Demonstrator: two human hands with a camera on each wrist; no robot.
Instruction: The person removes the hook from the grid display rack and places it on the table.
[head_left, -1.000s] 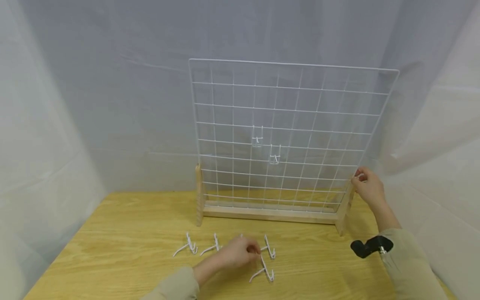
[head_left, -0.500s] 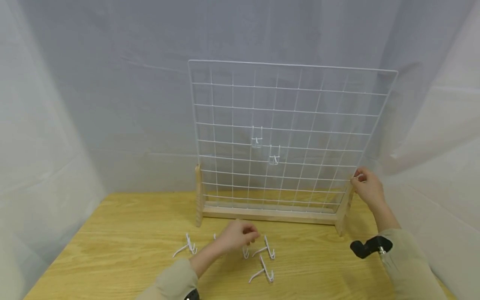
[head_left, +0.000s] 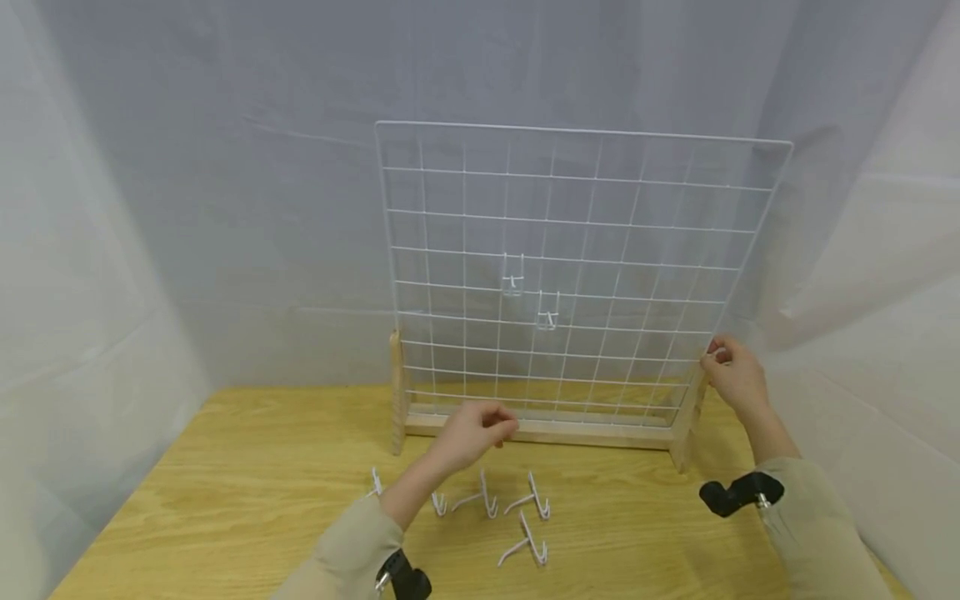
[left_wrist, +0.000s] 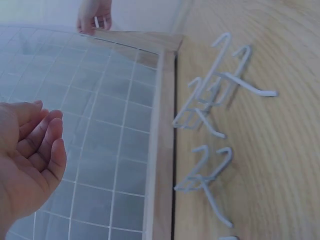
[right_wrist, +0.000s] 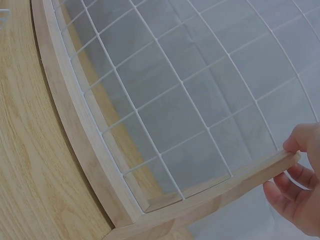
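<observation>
A white wire grid panel [head_left: 585, 217] stands upright in a wooden stand [head_left: 600, 432]. My right hand [head_left: 738, 382] pinches the top of the stand's right post [right_wrist: 260, 170] between thumb and fingers. In front of the stand's base, my left hand [head_left: 467, 437] is raised over the table with its fingers loosely curled. The left wrist view shows nothing in that hand [left_wrist: 32, 155]. Two white wire hooks hang on the grid, one hook [head_left: 513, 285] higher and left of the other hook [head_left: 548, 319]. Several matching hooks [head_left: 531, 542] lie on the table, two partly hidden by my left arm.
The wooden table [head_left: 247, 467] carries the stand towards its back edge. A grey-white curtain [head_left: 300, 208] hangs behind, with pale sheeting [head_left: 900, 317] on both sides. Black wrist mounts [head_left: 742, 492] sit on both sleeves.
My left hand has risen from among the loose hooks towards the stand's base, uncovering some hooks and covering others with the forearm. My right hand stays at the post.
</observation>
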